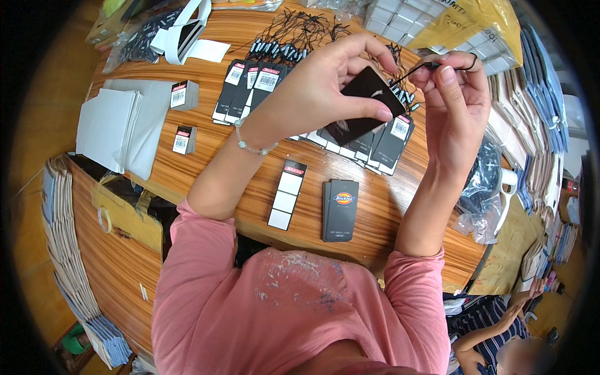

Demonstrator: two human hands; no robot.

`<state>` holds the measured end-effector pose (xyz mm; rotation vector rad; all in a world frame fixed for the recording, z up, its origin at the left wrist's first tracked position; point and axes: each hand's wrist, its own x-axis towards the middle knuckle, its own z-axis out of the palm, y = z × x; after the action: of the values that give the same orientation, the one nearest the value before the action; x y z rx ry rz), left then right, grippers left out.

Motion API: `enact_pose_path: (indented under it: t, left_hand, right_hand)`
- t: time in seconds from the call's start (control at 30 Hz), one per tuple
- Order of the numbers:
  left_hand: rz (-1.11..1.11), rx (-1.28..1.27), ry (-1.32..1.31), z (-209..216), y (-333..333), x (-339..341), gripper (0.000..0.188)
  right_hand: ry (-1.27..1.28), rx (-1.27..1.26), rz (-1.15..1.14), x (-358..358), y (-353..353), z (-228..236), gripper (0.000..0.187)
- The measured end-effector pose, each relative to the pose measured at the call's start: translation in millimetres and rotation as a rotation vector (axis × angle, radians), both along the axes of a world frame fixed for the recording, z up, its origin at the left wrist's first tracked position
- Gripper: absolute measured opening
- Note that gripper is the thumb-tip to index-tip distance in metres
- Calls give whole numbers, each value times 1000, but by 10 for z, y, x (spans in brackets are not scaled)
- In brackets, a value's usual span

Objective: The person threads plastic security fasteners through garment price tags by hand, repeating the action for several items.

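My left hand (331, 87) grips a dark hang tag (370, 86), thumb across its face, over the middle of the wooden table. Just to its right, my right hand (459, 103) pinches the black hang cord (409, 72) that runs from the tag. Beneath and behind my hands, dark hang tags with white stickers (269, 80) lie in overlapping rows, their black cords (306, 28) spread toward the back. Nearer me lie a stack of dark tags (340, 219) and a black strip with white labels (288, 192). Small stacks of sticker labels (184, 95) stand to the left.
White paper sheets (106, 128) lie at the table's left. A plastic bag of dark items (137, 50) sits back left, another bag (481, 187) at right. White boxes under yellow wrap (462, 31) and folded garments (540, 81) border the right. Another person (494, 328) is lower right.
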<state>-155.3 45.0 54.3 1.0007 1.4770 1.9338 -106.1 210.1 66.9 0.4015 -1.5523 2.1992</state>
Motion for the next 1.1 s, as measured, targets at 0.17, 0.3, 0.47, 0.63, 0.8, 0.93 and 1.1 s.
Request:
enact_pose_path:
  t: [0.17,0.3,0.47,0.63,0.8,0.93,1.1]
  left_hand:
    - [199,0,319,14,0,-19,43]
    - [576,54,891,89,-27,-37,23]
    - [675,18,909,133,-57,47,14]
    - [751,-71,1112,156,-117,38,17]
    - [751,-135,1087,202,-60,96,16]
    - [704,-218,934,242,-42,133,13]
    - [746,-330,992,327,20,270,6]
  right_hand:
    - [-77,0,36,48,-40,56,14]
    - [-122,91,43,96,-130,107,17]
    - [-111,209,2,93,-124,63,19]
    - [-120,175,-47,110,-231,105,17]
    - [-161,282,-114,155,-168,102,12]
    - [40,450,-109,38,-121,1,12]
    - [26,327,-47,91,-88,69,21]
